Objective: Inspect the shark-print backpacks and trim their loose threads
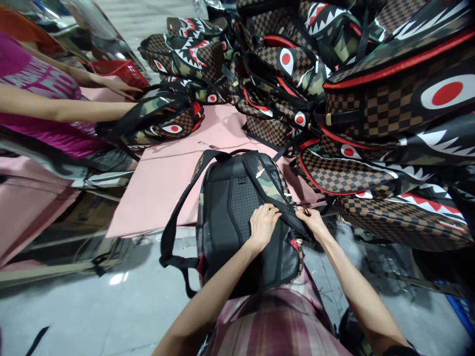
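Observation:
A camouflage backpack (237, 217) lies back panel up, half on the pink table (166, 183) and half on my lap. My left hand (262, 225) rests on its black mesh back padding, fingers curled onto the right shoulder strap (282, 205). At the strap's lower end, by the bag's right edge, my right hand (313, 222) pinches the same strap. The left shoulder strap (178, 217) hangs loose over the table's front edge.
A big pile of checkered and camouflage shark-mouth backpacks (356, 113) fills the right and the back. Another person in a pink top (33, 84) at the left handles a backpack (159, 118) with both hands. A red basket (120, 71) stands behind it. Grey floor lies below.

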`<state>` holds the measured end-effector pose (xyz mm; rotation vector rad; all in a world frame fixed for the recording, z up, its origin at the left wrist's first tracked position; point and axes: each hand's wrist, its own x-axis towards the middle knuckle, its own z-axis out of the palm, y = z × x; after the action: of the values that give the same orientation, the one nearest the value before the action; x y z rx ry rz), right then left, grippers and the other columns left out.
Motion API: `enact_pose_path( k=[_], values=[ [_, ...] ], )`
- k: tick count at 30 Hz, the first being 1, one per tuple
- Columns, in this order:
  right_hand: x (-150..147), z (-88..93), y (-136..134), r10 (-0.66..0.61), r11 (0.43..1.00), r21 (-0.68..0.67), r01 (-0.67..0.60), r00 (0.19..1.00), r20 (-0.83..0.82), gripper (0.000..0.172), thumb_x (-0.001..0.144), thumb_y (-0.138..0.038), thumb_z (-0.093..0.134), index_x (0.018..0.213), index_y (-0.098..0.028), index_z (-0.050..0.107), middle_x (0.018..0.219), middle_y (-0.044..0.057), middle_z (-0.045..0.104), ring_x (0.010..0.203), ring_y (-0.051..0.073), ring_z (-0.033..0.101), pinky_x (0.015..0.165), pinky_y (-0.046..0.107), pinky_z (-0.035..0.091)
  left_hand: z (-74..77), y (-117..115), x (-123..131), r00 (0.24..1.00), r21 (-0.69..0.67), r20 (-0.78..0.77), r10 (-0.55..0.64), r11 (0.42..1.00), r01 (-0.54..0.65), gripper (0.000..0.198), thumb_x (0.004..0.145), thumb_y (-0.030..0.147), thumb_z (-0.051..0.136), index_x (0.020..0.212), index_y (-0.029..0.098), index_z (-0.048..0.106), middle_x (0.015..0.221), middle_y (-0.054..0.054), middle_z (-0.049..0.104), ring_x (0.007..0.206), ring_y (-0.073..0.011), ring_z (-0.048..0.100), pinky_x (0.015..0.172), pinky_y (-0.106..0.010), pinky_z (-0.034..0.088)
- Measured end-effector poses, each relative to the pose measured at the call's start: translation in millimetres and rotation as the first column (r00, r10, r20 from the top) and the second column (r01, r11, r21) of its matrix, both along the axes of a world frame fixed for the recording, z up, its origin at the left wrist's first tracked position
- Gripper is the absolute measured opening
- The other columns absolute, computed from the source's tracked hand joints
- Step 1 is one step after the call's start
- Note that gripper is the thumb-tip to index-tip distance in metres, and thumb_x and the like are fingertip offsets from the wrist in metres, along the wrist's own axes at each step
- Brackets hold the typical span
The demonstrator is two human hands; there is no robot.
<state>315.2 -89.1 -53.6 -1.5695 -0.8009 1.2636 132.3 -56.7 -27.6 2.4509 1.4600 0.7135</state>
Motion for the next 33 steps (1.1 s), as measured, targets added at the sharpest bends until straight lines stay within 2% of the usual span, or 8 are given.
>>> enact_pose_path(
  k=[9,12,15,18,21,24,30,33],
  values=[
    [-2,-2.9,-3,-0.006,1.0,0.008,0.006,1.0,-0.03,0.038,0.052,-0.048,0.072,0.057,-0.014,0.055,0.055,-0.003,0.05,0.054,0.01,0.041,0.055,0.025,0.033,5.2,-7,24,0.969,-0.073,-0.247,0.021,0.997,-0.04,0.023,0.088,0.013,0.038,0.083,0.013,0.061,0.089,-0.011,0.058,0.082,-0.0208,0.052,0.065,-0.032,0.041],
    [-3,-4.8,-5,-0.006,1.0,0.015,0.007,1.0,-0.025,0.038,0.054,-0.049,0.071,0.057,-0.015,0.055,0.055,-0.002,0.049,0.054,0.01,0.04,0.054,0.024,0.033,14.9,-7,22,0.992,-0.227,-0.108,-0.061,0.973,0.036,0.019,0.083,0.011,0.041,0.077,0.013,0.06,0.087,-0.01,0.058,0.079,-0.0191,0.053,0.065,-0.03,0.041],
    [-3,-8.1,-6,-0.01,1.0,0.011,0.01,1.0,-0.005,0.037,0.056,-0.05,0.069,0.058,-0.015,0.055,0.055,-0.002,0.05,0.054,0.01,0.041,0.053,0.024,0.034,22.9,-11,5,0.929,-0.601,0.291,-0.229,0.712,0.363,0.011,0.076,0.017,0.053,0.068,0.013,0.059,0.076,-0.004,0.061,0.067,-0.0125,0.054,0.06,-0.023,0.041],
    [-1,-12.4,-4,0.005,1.0,0.01,-0.005,1.0,0.029,0.037,0.057,-0.05,0.067,0.06,-0.015,0.057,0.057,-0.001,0.053,0.054,0.011,0.044,0.054,0.025,0.036,23.3,-12,-11,0.851,-0.809,0.519,0.075,0.365,0.461,0.027,0.077,0.036,0.055,0.067,0.011,0.059,0.065,-0.005,0.062,0.059,-0.0113,0.057,0.053,-0.02,0.041],
    [2,-11.6,-2,0.037,0.999,0.013,-0.039,0.995,0.094,0.036,0.06,-0.05,0.065,0.065,-0.015,0.06,0.061,0.001,0.057,0.058,0.015,0.049,0.057,0.027,0.038,19.6,-3,-8,0.697,-0.873,0.459,0.55,0.424,0.241,0.038,0.079,0.049,0.052,0.077,0.011,0.055,0.069,-0.007,0.064,0.057,-0.012,0.061,0.05,-0.02,0.044],
    [0,1.0,-7,0.029,0.998,0.05,-0.043,0.97,0.243,0.035,0.066,-0.047,0.062,0.083,-0.017,0.065,0.081,0.005,0.064,0.076,0.02,0.055,0.068,0.031,0.04,19.1,12,7,0.639,-0.901,0.408,0.653,0.401,0.165,0.037,0.078,0.049,0.056,0.074,0.012,0.052,0.062,-0.004,0.061,0.045,-0.01,0.058,0.043,-0.019,0.042],
    [-23,34.6,-32,-0.071,0.962,0.183,-0.204,0.461,0.885,0.03,0.086,-0.038,0.045,0.105,-0.018,0.056,0.099,0.01,0.062,0.091,0.024,0.054,0.077,0.035,0.035,22.2,24,15,0.637,-0.916,0.395,0.662,0.331,0.224,0.039,0.074,0.045,0.061,0.059,0.012,0.05,0.049,0.002,0.051,0.038,-0.0059,0.051,0.035,-0.015,0.032],
    [-32,37.0,-35,-0.062,0.953,0.167,-0.252,0.378,0.924,0.021,0.089,-0.033,0.044,0.097,-0.018,0.056,0.093,0.008,0.063,0.086,0.021,0.055,0.074,0.033,0.034,20.0,23,11,0.629,-0.91,0.41,0.661,0.34,0.236,0.038,0.074,0.044,0.062,0.057,0.011,0.051,0.048,0.002,0.051,0.037,-0.0053,0.051,0.034,-0.014,0.029]
  ],
)
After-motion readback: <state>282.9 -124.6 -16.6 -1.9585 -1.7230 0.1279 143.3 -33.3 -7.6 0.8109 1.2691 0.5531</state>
